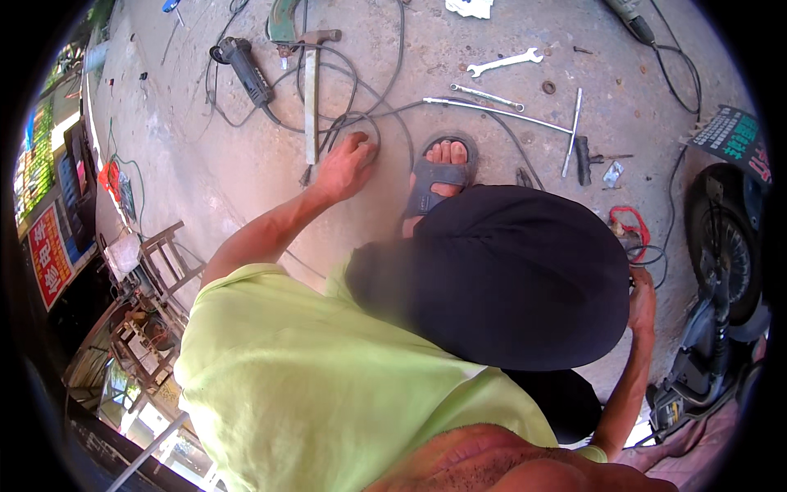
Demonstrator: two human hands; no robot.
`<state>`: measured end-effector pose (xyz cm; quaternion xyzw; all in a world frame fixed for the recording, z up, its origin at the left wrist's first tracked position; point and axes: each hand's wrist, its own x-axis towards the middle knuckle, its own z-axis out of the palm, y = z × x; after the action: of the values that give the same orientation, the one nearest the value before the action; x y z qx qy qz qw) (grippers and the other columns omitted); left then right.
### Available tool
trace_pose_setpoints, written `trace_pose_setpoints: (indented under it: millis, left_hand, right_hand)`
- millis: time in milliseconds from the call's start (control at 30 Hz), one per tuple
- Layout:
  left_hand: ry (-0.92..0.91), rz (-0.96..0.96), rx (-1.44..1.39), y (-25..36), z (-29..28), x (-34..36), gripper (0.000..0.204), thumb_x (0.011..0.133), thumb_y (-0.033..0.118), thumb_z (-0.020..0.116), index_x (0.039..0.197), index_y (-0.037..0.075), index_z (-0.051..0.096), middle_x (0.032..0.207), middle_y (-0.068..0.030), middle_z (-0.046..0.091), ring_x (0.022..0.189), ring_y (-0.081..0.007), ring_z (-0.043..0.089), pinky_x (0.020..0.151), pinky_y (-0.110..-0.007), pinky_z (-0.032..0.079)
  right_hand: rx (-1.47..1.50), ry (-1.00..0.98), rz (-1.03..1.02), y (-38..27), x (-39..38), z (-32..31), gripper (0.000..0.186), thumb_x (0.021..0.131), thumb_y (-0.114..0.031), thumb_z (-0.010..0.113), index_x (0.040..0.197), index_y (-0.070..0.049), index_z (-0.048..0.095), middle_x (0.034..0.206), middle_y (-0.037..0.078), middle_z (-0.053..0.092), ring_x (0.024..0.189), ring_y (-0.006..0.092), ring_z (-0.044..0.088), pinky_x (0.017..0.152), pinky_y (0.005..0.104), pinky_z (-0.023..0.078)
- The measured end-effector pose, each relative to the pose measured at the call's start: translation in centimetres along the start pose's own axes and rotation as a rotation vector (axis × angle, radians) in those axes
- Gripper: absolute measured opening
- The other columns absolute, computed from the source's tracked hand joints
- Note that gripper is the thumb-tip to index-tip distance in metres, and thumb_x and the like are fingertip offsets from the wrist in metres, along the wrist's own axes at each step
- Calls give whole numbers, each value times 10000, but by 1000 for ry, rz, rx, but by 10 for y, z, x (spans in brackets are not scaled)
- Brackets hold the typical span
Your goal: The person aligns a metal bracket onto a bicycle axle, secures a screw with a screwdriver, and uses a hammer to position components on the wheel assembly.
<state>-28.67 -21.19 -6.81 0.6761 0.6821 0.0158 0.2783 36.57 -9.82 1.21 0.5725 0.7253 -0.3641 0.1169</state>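
Observation:
My left hand (348, 170) is low over the concrete floor, fingers curled round a loop of black cable (379, 135). Just left of it lies a hammer (311, 107) with a long pale handle. A black plug (305, 175) rests near my left wrist. At the right, beside my knee, my right hand (643, 299) is closed; my dark trouser leg covers part of its fingers, and a small dark thing shows at them, too hidden to name. Just beyond that hand is a red-framed object (630, 223) with a dark cable looped by it.
Past the hammer lie an angle grinder (246, 70) and a green tool (283, 20). Ahead of my sandalled foot (443, 172) are an open-end spanner (504, 63), a ring spanner (488, 97), a T-handle wrench (572, 131) and a black-handled tool (584, 160). A motorbike wheel (725, 246) stands right.

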Motion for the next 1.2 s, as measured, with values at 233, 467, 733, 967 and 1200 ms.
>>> trace_pose_setpoints:
  millis: [233, 467, 733, 967, 1200]
  left_hand:
    - [-66, -173, 14, -42, 17, -43, 345, 827, 129, 703, 1164, 121, 629, 1247, -122, 580, 1066, -385, 618, 882, -461, 534]
    - [79, -173, -129, -30, -9, 2, 263, 878, 144, 698, 1135, 117, 650, 1087, -100, 644, 936, -328, 673, 776, -412, 558]
    - [116, 120, -116, 46, -1, 117, 438, 869, 155, 748, 1284, 147, 608, 1234, -131, 608, 1039, -366, 655, 834, -433, 547]
    - [35, 193, -15, 44, 13, 171, 208, 918, 184, 699, 1113, 109, 702, 1078, -137, 646, 978, -348, 652, 821, -428, 525]
    - [115, 158, 12, 47, 1, 188, 271, 915, 201, 704, 1140, 51, 719, 1101, -186, 654, 1045, -355, 629, 908, -419, 502]
  right_hand:
    - [77, -5, 25, 11, 10, 5, 343, 814, -27, 725, 1151, 13, 676, 1109, 176, 676, 1025, 327, 676, 889, 384, 535]
    - [133, -3, 113, -15, 36, -14, 355, 869, -102, 693, 1198, 27, 663, 1137, 190, 692, 1057, 320, 688, 932, 391, 522]
    - [129, -29, 196, -12, 36, -10, 353, 893, -133, 692, 1209, 19, 659, 1176, 184, 695, 1056, 316, 696, 936, 389, 537]
    - [251, 157, 117, 1, 2, -14, 351, 988, -230, 643, 1253, 1, 655, 1163, 118, 702, 1038, 223, 674, 947, 358, 528]
    - [295, 81, 230, 44, -24, 20, 395, 966, -268, 675, 1262, -7, 655, 1159, 126, 726, 1031, 234, 700, 924, 365, 553]
